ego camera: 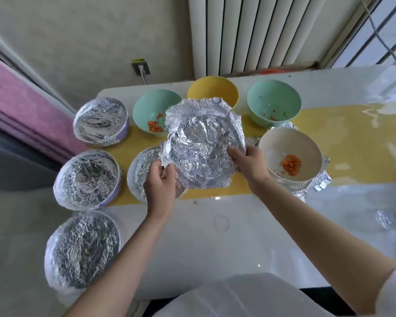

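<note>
Holding the crumpled round sheet of silver aluminium foil (199, 143) steady matters most here. It hangs above the middle of the white and yellow surface (215, 236), resting on no bowl, and shows a pressed-in round dent. The left hand (161, 181) has its grip pinched on the foil's rim at 7 o'clock, and the right hand (249, 161) has its grip pinched on the rim at 3 o'clock.

Judging by the open bowls, the sheet looks bound for one of them, perhaps the cream round bowl with orange scraps (290, 143) at 3 o'clock of the foil. Keep both pinches light so the thin metal does not tear. Centre the dent over the bowl's mouth, lower it evenly, then crimp the edge round the lip. Mind the foil-covered bowl (140, 170) beneath the left hand, which a low sweep could knock.
</note>
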Motion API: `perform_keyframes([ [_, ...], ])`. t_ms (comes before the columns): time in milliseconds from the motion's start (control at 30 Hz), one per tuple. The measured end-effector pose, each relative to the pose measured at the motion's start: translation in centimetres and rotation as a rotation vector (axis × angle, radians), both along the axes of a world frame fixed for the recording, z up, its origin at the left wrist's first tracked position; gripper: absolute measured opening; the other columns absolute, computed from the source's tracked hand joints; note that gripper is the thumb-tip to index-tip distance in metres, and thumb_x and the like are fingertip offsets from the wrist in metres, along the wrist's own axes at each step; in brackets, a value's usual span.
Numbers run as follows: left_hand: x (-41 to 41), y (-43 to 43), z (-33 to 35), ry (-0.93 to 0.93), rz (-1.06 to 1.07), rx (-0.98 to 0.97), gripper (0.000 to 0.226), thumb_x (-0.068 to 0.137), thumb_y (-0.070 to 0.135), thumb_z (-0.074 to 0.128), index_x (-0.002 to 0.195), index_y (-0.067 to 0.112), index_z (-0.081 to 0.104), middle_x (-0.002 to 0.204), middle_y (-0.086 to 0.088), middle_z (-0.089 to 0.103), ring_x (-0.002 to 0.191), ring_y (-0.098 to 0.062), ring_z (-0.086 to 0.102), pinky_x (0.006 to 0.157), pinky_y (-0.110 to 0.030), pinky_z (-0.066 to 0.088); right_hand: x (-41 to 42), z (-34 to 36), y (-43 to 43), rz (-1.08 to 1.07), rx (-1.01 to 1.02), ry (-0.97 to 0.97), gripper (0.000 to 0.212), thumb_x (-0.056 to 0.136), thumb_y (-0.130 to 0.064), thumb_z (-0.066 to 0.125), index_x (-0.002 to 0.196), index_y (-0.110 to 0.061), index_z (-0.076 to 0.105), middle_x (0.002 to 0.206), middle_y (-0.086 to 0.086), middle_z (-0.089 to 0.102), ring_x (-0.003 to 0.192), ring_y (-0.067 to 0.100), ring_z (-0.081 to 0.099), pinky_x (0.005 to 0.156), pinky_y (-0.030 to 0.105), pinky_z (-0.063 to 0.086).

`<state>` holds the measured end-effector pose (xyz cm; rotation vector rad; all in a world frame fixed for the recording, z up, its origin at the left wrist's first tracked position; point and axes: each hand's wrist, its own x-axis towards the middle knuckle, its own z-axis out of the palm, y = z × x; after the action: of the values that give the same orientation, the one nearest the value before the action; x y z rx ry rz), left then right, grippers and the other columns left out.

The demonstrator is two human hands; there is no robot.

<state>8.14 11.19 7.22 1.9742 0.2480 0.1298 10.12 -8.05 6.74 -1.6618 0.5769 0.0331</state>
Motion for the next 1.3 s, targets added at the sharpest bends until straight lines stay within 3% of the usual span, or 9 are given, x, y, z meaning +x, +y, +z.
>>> perform_keyframes([
  [100, 2.2, 1.4, -1.5, 0.143, -0.053, 0.069, 0.018, 0.092, 0.018, 0.055, 0.081, 0.011, 0.041, 0.065, 0.002, 0.043, 0.057, -0.014, 0.039, 0.051, -0.02, 0.03, 2.1, 0.0, 0.3, 0.022, -0.171, -0.05, 0.02, 0.089, -0.021, 0.06, 0.069, -0.016, 0.057, 0.058, -0.004, 0.051, 0.052, 0.01, 0.044, 0.05, 0.023, 0.035],
  [200, 4.9, 2.1, -2.0, 0.211, -0.12, 0.069, 0.014, 0.094, 0.021, 0.053, 0.103, 0.014, 0.045, 0.094, 0.0, 0.057, 0.08, -0.015, 0.056, 0.066, -0.021, 0.04, 4.3, -0.1, 0.1, -0.014, -0.263, -0.063, 0.012, 0.091, -0.025, 0.058, 0.082, -0.016, 0.06, 0.067, -0.005, 0.056, 0.059, 0.01, 0.049, 0.053, 0.024, 0.037],
  [300, 8.4, 2.9, -2.3, 0.09, -0.202, 0.336, 0.025, 0.094, 0.013, 0.052, 0.119, 0.01, 0.05, 0.118, -0.005, 0.056, 0.105, -0.021, 0.053, 0.081, -0.027, 0.04, 6.3, -0.3, -0.6, -0.067, -0.33, -0.061, 0.021, 0.091, -0.023, 0.056, 0.07, -0.023, 0.052, 0.063, -0.005, 0.052, 0.057, 0.009, 0.044, 0.051, 0.025, 0.033],
  [467, 13.8, 2.9, -3.3, 0.004, -0.413, 0.804, 0.039, 0.091, 0.006, 0.052, 0.13, 0.009, 0.048, 0.136, -0.007, 0.048, 0.128, -0.025, 0.037, 0.109, -0.036, 0.026, 8.5, -1.2, -1.3, -0.179, -0.302, -0.012, 0.012, 0.09, -0.02, 0.055, 0.093, -0.01, 0.061, 0.069, -0.002, 0.055, 0.06, 0.014, 0.048, 0.059, 0.027, 0.041],
  [600, 16.0, 2.7, -4.6, 0.072, -0.502, 0.934, 0.037, 0.089, 0.004, 0.054, 0.125, 0.013, 0.054, 0.122, -0.006, 0.059, 0.111, -0.027, 0.052, 0.095, -0.037, 0.036, 9.4, -1.4, -1.7, -0.181, -0.292, 0.005, 0.015, 0.091, -0.018, 0.054, 0.088, -0.004, 0.06, 0.065, 0.002, 0.055, 0.053, 0.014, 0.047, 0.049, 0.021, 0.041],
  [733, 17.1, 2.9, -4.6, 0.093, -0.461, 0.869, 0.034, 0.086, -0.007, 0.049, 0.111, 0.011, 0.063, 0.107, -0.011, 0.066, 0.092, -0.033, 0.061, 0.073, -0.038, 0.047, 9.9, -1.4, -2.1, -0.15, -0.294, 0.024, 0.025, 0.09, -0.017, 0.053, 0.092, 0.007, 0.06, 0.07, 0.013, 0.056, 0.055, 0.02, 0.049, 0.056, 0.031, 0.046],
  [967, 17.9, 2.7, -3.5, -0.118, -0.426, 0.813, 0.028, 0.082, -0.015, 0.047, 0.096, 0.006, 0.059, 0.098, -0.013, 0.065, 0.086, -0.034, 0.058, 0.068, -0.041, 0.047, 9.1, -1.1, -2.4, -0.168, -0.204, 0.011, 0.016, 0.09, -0.015, 0.054, 0.08, -0.003, 0.056, 0.058, 0.005, 0.045, 0.054, 0.018, 0.041, 0.056, 0.033, 0.039],
  [1167, 15.3, 1.4, -0.6, -0.347, -0.387, 0.691, 0.023, 0.081, -0.013, 0.056, 0.097, 0.002, 0.062, 0.096, -0.013, 0.06, 0.082, -0.032, 0.057, 0.068, -0.042, 0.051, 7.8, -0.1, -3.9, -0.269, -0.078, 0.009, 0.027, 0.095, -0.021, 0.053, 0.114, -0.002, 0.053, 0.068, 0.001, 0.051, 0.049, 0.01, 0.048, 0.042, 0.017, 0.041],
  [1300, 12.3, 0.3, 1.4, -0.49, -0.374, 0.582, 0.018, 0.08, -0.008, 0.063, 0.095, 0.001, 0.065, 0.088, -0.011, 0.059, 0.075, -0.027, 0.057, 0.064, -0.031, 0.044, 6.1, 0.2, -5.0, -0.391, 0.029, 0.057, 0.044, 0.095, -0.024, 0.054, 0.13, 0.001, 0.046, 0.071, -0.002, 0.048, 0.054, 0.008, 0.046, 0.053, 0.02, 0.042],
])
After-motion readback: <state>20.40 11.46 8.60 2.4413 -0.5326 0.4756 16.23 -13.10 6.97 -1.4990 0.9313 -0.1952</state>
